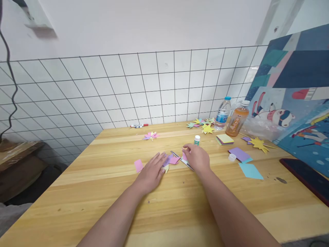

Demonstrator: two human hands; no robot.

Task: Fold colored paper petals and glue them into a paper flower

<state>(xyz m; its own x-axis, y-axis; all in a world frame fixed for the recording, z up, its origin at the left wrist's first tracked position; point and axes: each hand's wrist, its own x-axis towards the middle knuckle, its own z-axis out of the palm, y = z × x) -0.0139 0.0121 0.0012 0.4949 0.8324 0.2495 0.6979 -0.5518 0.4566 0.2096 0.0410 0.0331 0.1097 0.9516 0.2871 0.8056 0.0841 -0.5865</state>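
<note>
Left hand (152, 172): flat, open, fingers on folded papers (174, 160). Right hand (197, 158): half-curled at pink slip (184, 156), hold unclear. Glue stick (196, 140): beyond, toward worktop (102, 192) far edge.

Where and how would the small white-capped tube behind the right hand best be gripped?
Probably by its upper sides, just below the white cap, with a pinch coming down from above. The tube stands upright and looks slim and round, and the right hand in front seems to hide its lower end. Gripping the cap alone might pull it off.
</note>
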